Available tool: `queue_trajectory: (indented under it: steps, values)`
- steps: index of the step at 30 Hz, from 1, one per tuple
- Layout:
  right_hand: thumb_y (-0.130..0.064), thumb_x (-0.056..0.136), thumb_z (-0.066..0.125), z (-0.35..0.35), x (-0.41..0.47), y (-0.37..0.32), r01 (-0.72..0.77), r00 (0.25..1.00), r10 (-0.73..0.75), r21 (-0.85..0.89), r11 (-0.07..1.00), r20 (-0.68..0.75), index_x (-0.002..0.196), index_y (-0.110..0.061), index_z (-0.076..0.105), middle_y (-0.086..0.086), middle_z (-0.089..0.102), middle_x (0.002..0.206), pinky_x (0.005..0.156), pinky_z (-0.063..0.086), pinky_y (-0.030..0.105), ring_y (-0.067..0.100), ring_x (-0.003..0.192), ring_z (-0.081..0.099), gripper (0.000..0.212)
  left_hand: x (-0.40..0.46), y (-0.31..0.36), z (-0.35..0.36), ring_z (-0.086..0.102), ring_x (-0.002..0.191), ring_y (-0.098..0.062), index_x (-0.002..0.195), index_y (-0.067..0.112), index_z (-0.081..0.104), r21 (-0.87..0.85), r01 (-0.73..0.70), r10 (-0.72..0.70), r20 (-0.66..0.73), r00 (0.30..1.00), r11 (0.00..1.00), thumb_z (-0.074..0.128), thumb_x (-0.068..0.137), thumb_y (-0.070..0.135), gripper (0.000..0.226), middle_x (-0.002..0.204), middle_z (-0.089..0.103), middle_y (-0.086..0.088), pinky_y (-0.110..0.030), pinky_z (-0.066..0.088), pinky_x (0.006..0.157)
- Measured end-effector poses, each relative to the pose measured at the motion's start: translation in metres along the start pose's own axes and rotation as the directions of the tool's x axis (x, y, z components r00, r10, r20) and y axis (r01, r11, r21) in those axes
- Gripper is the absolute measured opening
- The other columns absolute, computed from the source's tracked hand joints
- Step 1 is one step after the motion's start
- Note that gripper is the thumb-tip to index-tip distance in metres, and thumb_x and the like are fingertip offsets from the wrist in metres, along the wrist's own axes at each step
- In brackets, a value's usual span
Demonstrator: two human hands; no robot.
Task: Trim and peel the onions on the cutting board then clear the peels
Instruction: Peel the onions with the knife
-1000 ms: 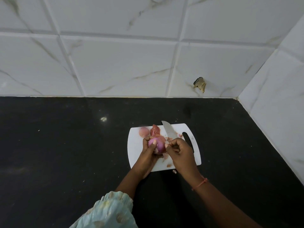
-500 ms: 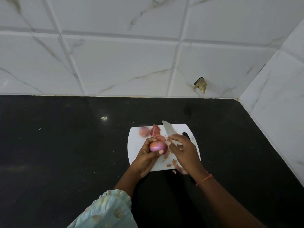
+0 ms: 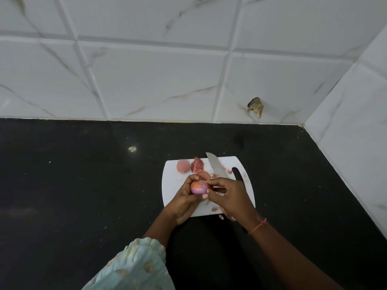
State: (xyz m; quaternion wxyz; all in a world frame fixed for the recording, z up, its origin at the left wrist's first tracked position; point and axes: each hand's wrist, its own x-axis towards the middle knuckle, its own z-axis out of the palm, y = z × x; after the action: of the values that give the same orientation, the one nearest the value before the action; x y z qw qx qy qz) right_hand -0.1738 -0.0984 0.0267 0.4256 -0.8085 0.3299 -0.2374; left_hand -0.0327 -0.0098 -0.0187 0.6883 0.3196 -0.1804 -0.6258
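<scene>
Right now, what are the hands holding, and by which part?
The left hand grips the onion around its sides. The right hand pinches at the onion's top edge, apparently a bit of peel.

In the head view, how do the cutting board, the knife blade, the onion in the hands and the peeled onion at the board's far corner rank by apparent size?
1. cutting board
2. knife blade
3. and 4. onion held by the left hand and peeled onion: they look alike, so I do not rank them.

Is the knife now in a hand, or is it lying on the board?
Lying on the cutting board. The knife rests flat there; the left hand holds the onion, the right hand pinches its skin.
</scene>
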Motion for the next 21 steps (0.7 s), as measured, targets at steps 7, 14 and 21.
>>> queue_trajectory:
  steps: [7,14,21]
  values:
    - [-0.016,0.077,0.080,0.0002,0.0011,0.0018,0.017,1.000,-0.017,-0.013,1.000,-0.005,0.109,-0.015,0.074,-0.007,0.073,0.100,0.087,0.056,0.023,0.001,0.096,0.068,0.032,-0.0002,-0.0015,-0.0007,0.067,0.106,-0.023,0.114,0.012,0.045,-0.019,-0.007,0.008,0.012,1.000,1.000,0.060,0.082,-0.012,0.043,0.113,0.067,-0.012,-0.032,0.057,0.089]
    - [-0.014,0.080,0.077,0.0017,0.0015,0.0030,0.012,0.999,-0.014,-0.059,0.998,-0.044,0.107,-0.013,0.075,-0.002,0.075,0.101,0.087,0.055,0.020,0.003,0.094,0.069,0.027,-0.0006,-0.0007,-0.0008,0.067,0.107,-0.023,0.115,0.013,0.047,-0.017,0.004,-0.004,-0.003,1.000,1.000,0.060,0.081,-0.011,0.043,0.114,0.067,-0.011,-0.032,0.057,0.091]
    - [-0.013,0.080,0.079,0.0008,0.0001,0.0047,0.009,0.999,-0.010,-0.035,0.999,-0.032,0.110,-0.014,0.073,-0.005,0.073,0.102,0.084,0.055,0.018,0.000,0.097,0.067,0.030,0.0003,-0.0019,-0.0031,0.065,0.109,-0.026,0.115,0.015,0.049,-0.047,0.016,-0.016,-0.005,1.000,0.999,0.062,0.082,-0.010,0.043,0.119,0.065,-0.014,-0.034,0.056,0.095]
